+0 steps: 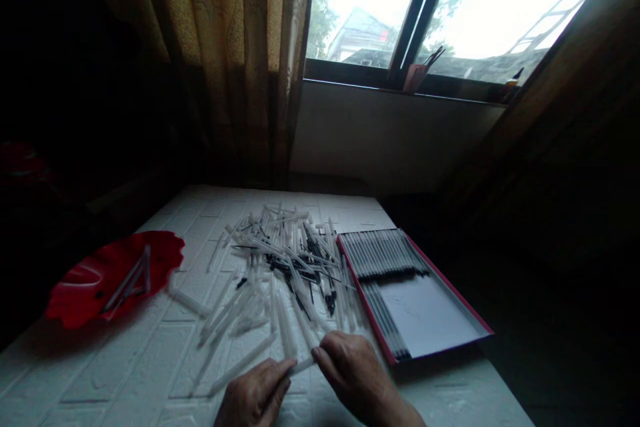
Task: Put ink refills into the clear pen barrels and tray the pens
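Note:
My left hand (255, 392) and my right hand (361, 375) are closed at the near side of the table, pinching the two ends of one translucent pen barrel (303, 365). Whether a refill is inside it is too blurred to tell. Just beyond my fingers spreads a loose pile of translucent pen barrels (285, 333), mixed with dark, thin pen parts (315, 247). To the right of the pile lies a red-edged box (445, 273). A full row of pens (383, 253) fills its far part, and several more pens (385, 320) line its near left side.
A red scalloped dish (75, 287) with a few pen pieces (133, 280) stands at the left of the white brick-patterned table (130, 357). Behind are a curtain (225, 47) and a window; a small holder (414, 78) sits on its sill.

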Action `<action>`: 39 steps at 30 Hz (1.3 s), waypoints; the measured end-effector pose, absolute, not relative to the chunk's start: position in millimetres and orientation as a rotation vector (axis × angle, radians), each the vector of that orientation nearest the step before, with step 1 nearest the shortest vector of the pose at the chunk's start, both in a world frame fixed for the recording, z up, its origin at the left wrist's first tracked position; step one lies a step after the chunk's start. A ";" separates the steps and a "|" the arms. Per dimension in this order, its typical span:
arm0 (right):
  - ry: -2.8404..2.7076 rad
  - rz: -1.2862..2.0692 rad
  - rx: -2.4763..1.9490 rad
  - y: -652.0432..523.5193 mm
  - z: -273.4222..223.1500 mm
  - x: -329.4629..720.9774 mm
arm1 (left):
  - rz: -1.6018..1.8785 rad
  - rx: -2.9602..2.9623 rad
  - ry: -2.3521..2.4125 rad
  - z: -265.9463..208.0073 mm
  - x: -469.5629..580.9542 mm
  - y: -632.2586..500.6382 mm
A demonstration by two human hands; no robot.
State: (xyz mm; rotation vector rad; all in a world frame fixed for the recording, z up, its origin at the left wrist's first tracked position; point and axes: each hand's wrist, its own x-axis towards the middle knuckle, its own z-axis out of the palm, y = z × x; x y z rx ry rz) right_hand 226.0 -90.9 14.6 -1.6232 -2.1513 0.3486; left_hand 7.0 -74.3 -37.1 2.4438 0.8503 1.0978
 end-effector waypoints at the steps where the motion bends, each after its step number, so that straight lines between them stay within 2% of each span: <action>1: -2.157 0.327 -1.641 -90.6 10.8 225.6 | 1.095 2.445 0.839 -36.8 7.3 -74.3; 3: -2.130 0.366 -1.657 -89.8 3.3 225.1 | 1.085 2.450 0.829 -35.5 7.8 -74.2; 6: -1.997 0.607 -1.622 -90.0 -2.2 225.3 | 1.080 2.450 0.843 -34.4 8.3 -74.4; 13: -1.712 0.933 -1.420 -100.3 11.3 227.2 | 1.088 2.451 0.867 -39.0 7.5 -75.8; 26: -1.853 0.820 -1.624 -99.0 -9.5 232.9 | 0.990 2.519 0.852 -35.2 9.5 -77.9; 39: -1.832 0.885 -1.455 -107.7 0.8 234.9 | 0.991 2.530 0.872 -32.9 11.5 -77.4</action>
